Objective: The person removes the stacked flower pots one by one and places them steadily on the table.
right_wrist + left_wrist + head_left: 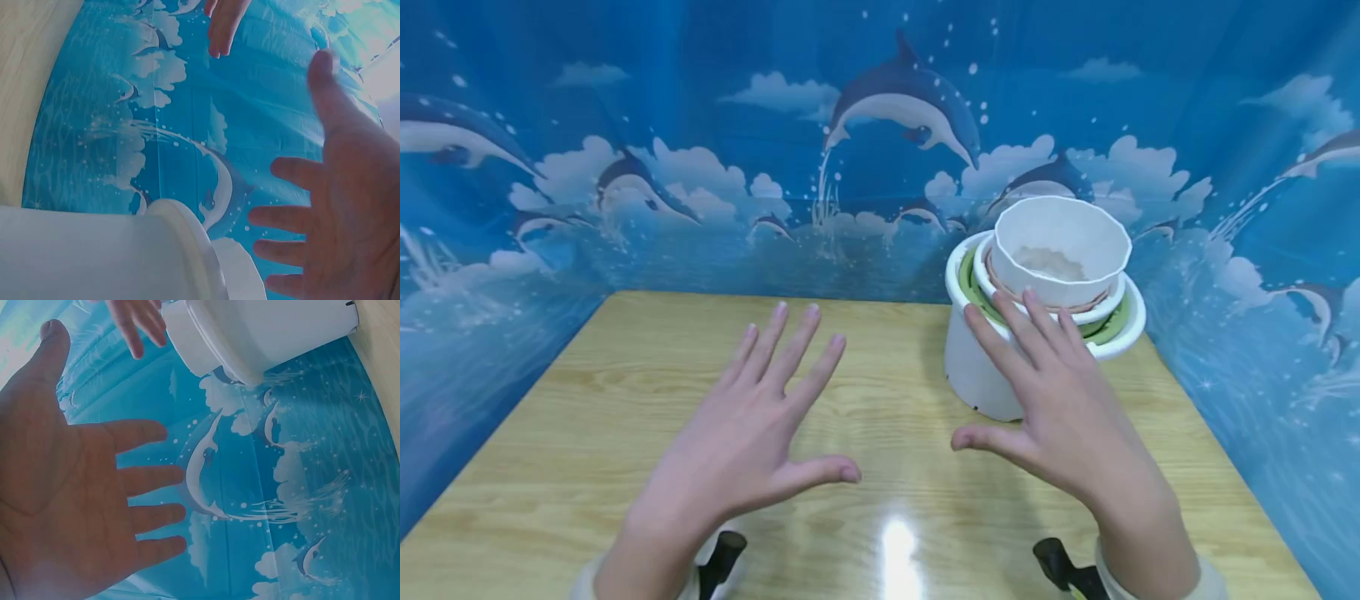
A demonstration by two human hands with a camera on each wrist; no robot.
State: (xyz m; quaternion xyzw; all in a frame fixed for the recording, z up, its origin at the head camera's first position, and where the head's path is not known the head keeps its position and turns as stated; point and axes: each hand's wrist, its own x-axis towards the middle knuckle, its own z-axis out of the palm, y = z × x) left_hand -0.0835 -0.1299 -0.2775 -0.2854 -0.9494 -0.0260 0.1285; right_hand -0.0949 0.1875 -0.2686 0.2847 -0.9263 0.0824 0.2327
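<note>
Both hands are held out with fingers spread and nothing in them. My left hand (752, 442) is over the left half of the wooden table, its palm showing in the left wrist view. To the right, my right hand (1060, 408) overlaps a stack of nested pots in the head view. The outermost is a large white pot (977, 367) standing on the table. Inside it sits a green-rimmed one (970, 287), then a smaller white-rimmed pot (981, 267). On top rests a faceted white pot (1060, 225) with a pale, cloudy patch at its bottom.
The light wood table (587, 400) reflects a bright spot near its front. A blue curtain (700, 83) printed with dolphins and clouds encloses its back and sides. A black strap end (726, 554) shows at the left wrist, and another (1056, 562) at the right.
</note>
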